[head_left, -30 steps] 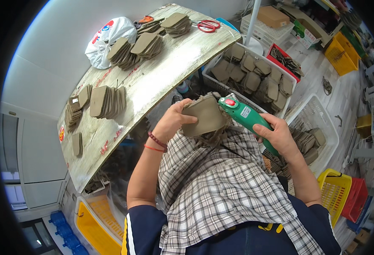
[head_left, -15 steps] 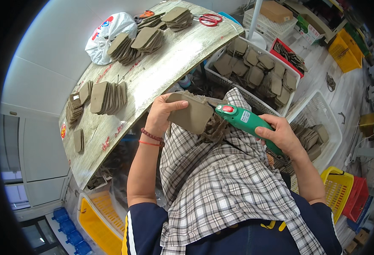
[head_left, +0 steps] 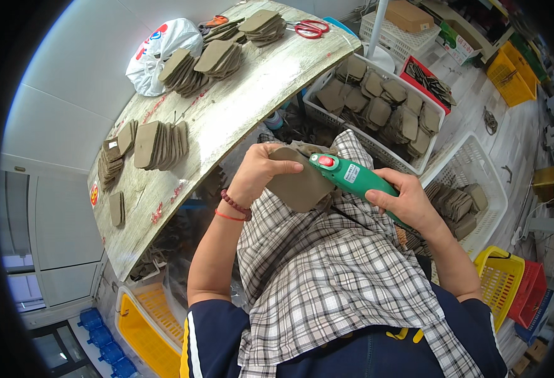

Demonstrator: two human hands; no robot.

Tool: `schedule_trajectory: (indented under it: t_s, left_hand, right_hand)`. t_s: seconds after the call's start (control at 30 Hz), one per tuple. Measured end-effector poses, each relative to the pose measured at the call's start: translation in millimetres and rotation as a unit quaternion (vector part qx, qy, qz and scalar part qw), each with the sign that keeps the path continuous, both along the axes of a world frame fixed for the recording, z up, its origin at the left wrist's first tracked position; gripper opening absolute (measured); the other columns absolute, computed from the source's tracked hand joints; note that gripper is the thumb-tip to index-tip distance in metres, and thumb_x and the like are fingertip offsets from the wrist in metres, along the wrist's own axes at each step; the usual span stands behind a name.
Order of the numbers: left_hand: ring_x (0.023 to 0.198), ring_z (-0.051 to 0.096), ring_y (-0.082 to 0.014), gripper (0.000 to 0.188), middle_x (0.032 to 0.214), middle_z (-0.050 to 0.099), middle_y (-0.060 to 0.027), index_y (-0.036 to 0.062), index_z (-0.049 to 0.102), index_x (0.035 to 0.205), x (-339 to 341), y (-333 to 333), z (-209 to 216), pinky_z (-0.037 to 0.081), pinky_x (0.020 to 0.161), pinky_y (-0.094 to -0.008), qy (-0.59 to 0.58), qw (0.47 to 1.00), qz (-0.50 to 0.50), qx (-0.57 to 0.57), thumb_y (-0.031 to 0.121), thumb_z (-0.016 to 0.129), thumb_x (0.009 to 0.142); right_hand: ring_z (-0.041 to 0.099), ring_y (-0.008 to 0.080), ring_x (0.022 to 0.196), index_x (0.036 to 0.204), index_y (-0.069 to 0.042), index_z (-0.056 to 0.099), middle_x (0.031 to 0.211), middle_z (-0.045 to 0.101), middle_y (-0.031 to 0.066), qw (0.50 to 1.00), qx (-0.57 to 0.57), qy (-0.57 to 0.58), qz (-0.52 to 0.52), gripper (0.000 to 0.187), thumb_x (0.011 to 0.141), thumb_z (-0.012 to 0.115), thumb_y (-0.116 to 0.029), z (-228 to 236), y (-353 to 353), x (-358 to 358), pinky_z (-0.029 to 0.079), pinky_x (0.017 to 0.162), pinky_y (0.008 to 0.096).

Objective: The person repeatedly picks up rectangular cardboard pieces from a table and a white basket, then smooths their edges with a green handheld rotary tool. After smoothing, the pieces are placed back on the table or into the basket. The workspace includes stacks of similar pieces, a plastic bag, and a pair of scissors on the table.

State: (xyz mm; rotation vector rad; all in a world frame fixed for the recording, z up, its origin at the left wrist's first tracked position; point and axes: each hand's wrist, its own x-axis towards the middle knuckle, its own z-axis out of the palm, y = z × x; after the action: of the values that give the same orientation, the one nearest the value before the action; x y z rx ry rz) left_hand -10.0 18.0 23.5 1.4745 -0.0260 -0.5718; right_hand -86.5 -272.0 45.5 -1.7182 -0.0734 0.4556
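My left hand (head_left: 261,172) grips a flat brown piece (head_left: 302,183) of leather-like material over my lap. My right hand (head_left: 403,201) holds a green power tool (head_left: 352,178) with a red button; its front end rests against the piece's upper right edge. A checked cloth (head_left: 333,271) covers my lap beneath both hands. Red bands circle my left wrist.
A long wooden table (head_left: 239,94) carries several stacks of brown pieces (head_left: 160,143), a white plastic bag (head_left: 157,50) and red scissors (head_left: 308,26). White baskets (head_left: 377,107) of pieces stand to the right. Yellow crates (head_left: 500,283) sit on the floor at both sides.
Both hands have come lower and closer to my lap with the piece and the tool. The piece has turned flatter and the tool's front end now meets its edge.
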Motion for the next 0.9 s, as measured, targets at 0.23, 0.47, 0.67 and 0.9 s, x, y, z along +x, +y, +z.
schedule_trajectory:
  t_s: [0.23, 0.47, 0.67, 0.9]
  left_hand:
    - [0.072, 0.064, -0.0113, 0.020, 0.083, 0.070, -0.0059, -0.0012, 0.069, 0.092, 2, -9, 1, 0.051, 0.072, -0.0246, -0.010, 0.995, -0.054, 0.085, 0.001, 0.077, 0.073]
    - [0.070, 0.066, -0.0127, 0.014, 0.083, 0.070, -0.0077, -0.0014, 0.069, 0.091, 5, 17, 3, 0.053, 0.068, -0.0251, -0.009, 0.998, 0.059, -0.030, 0.002, 0.073, 0.078]
    - [0.071, 0.066, -0.0131, 0.014, 0.082, 0.070, -0.0075, -0.0010, 0.069, 0.090, 7, 21, 0, 0.053, 0.068, -0.0256, -0.015, 0.996, 0.074, -0.036, 0.002, 0.074, 0.077]
    - [0.071, 0.067, -0.0123, 0.015, 0.082, 0.070, -0.0071, -0.0011, 0.069, 0.092, 4, 7, -5, 0.053, 0.068, -0.0246, -0.010, 0.999, 0.033, -0.021, 0.002, 0.073, 0.078]
  right_hand:
    - [0.054, 0.0053, 0.063, 0.111, 0.001, 0.063, 0.076, 0.062, 0.0009, 0.999, 0.037, -0.010, 0.018, 0.039, 0.085, 0.071, -0.027, -2, 7, 12, 0.045, 0.057, 0.0218]
    - [0.055, 0.0059, 0.063, 0.111, 0.000, 0.064, 0.077, 0.062, 0.0009, 0.999, -0.014, -0.017, -0.028, 0.040, 0.084, 0.073, -0.028, -12, -14, 7, 0.045, 0.057, 0.0227]
    - [0.058, 0.0078, 0.073, 0.114, 0.001, 0.062, 0.084, 0.065, 0.0032, 0.997, -0.060, -0.051, -0.001, 0.044, 0.082, 0.074, -0.027, -6, -16, -2, 0.048, 0.066, 0.0237]
    - [0.058, 0.0077, 0.075, 0.114, 0.000, 0.063, 0.086, 0.065, 0.0031, 0.997, -0.061, -0.038, 0.007, 0.044, 0.082, 0.074, -0.028, 0, -2, 5, 0.048, 0.068, 0.0238]
